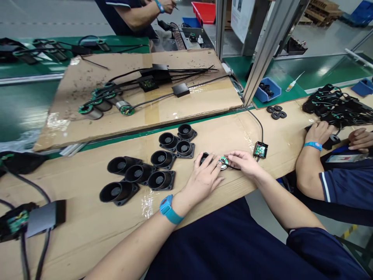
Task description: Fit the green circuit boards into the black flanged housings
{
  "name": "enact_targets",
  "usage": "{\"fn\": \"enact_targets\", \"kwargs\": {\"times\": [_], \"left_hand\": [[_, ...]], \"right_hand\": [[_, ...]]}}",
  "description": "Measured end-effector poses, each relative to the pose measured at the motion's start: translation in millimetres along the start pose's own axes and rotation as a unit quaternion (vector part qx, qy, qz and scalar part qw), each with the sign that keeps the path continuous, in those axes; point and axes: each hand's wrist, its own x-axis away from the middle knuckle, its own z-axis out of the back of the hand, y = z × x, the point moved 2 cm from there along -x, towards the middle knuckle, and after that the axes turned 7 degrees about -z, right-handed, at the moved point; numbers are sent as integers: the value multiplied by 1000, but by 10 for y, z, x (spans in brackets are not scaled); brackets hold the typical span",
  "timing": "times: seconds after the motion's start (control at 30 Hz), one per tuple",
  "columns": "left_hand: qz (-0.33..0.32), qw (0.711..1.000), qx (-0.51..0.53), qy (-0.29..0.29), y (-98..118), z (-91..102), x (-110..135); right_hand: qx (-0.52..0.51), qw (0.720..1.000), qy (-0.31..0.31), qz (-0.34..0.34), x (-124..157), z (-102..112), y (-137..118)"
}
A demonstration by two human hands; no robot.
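My left hand (202, 179), a blue band at its wrist, is curled over a black round fan housing (205, 157), most of which it hides. Against its fingertips sits a small motor (223, 162) with a green ring-shaped circuit board on its end. My right hand (244, 162) pinches the black cable (234, 167) where it meets that board; the exact grip is partly hidden. Just beyond the right hand lies an open black box (260, 149) with a green circuit board, a cable leading from it. Several more black housings (160, 179) stand to the left of my hands.
Behind, a cardboard sheet (204, 105) carries several metal motors (100, 103) with cabled boxes. A grey metal post (262, 54) rises nearby. Black rings (276, 112) and a blue bin (267, 89) lie rightward. A co-worker's hand (319, 133) works at right; another person (134, 17) stands opposite.
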Motion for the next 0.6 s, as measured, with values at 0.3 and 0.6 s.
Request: {"fn": "enact_targets", "kwargs": {"times": [0.3, 0.6], "left_hand": [[22, 999, 30, 22, -87, -53, -197], [14, 999, 51, 2, -149, -57, -178]], "right_hand": [[264, 962, -52, 44, -130, 61, -242], [363, 924, -117, 27, -138, 24, -425]]}}
